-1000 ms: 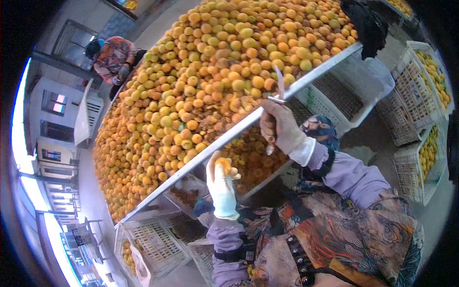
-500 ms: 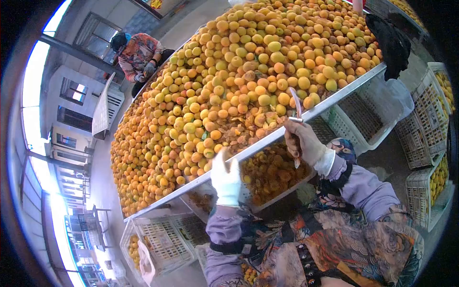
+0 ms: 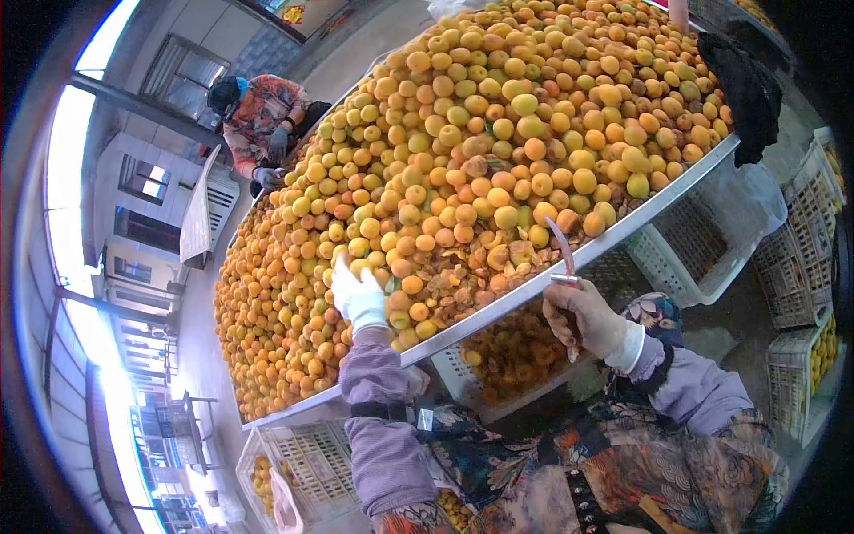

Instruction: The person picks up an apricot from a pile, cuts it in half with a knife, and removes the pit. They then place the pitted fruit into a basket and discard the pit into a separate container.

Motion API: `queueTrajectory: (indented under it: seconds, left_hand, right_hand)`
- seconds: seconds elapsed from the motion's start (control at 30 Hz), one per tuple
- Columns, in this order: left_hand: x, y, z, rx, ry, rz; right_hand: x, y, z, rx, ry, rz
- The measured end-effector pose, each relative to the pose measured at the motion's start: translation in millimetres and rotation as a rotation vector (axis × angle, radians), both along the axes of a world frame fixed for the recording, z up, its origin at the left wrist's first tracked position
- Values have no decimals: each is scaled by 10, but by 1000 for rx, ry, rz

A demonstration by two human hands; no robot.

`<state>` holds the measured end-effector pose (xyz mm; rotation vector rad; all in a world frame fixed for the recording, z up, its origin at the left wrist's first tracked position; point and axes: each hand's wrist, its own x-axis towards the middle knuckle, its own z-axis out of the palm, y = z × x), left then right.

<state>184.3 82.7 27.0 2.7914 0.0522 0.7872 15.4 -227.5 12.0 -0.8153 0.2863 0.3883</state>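
From my feed, my left grip (image 3: 358, 295) is at the heap of yellow-orange fruit (image 3: 427, 169); my right grip (image 3: 592, 322) holds a curved knife (image 3: 562, 248) near the tabletop's metal edge (image 3: 498, 308). A gloved person (image 3: 264, 123) leans by the heap's far side.

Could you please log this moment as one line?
left hand: gloved, among apricots | right hand: gloved, gripping curved knife | apricot pieces: near table edge | co-worker: at heap's far side

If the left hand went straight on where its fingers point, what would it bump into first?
Most likely the round yellow-orange fruit heaped just past the left hand's fingertips, though depth is unclear and it may be touching some now.
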Motion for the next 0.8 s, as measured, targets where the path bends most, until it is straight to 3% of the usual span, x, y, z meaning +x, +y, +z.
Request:
queueTrajectory:
  seconds: [0.07, 0.13, 0.2, 0.27, 0.37, 0.53, 0.63, 0.67, 0.73, 0.8]
  left_hand:
    - [53, 205, -16, -257, -12, 1]
    - [154, 458, -161, -239, 6, -2]
    - [209, 504, -194, -343, 202, -129]
    - [215, 469, -237, -232, 137, -186]
    - [245, 338, -237, -50, 235, 7]
    - [222, 326, -206, -80, 243, 31]
    - [139, 299, -204, -571, 24, -317]
    - [-9, 191, -81, -575, 20, -317]
    - [-384, -51, 154, -1230, 204, -429]
    - [-761, -157, 173, -915, 245, -595]
  right_hand:
    - [-10, -22, -20, 38, 14, -1]
    - [-9, -44, -57, 52, -41, -8]
    - [13, -31, -104, 31, 7, 14]
    - [28, 7, -105, 19, -24, -1]
    - [49, 67, -157, -30, 51, 77]
    - [47, 135, -22, -116, 20, 90]
    - [24, 145, 9, -187, 35, 137]
    - [28, 158, -51, -235, -35, 190]
    - [34, 212, -159, -296, -101, 237]
    - [28, 324, -280, -439, -294, 178]
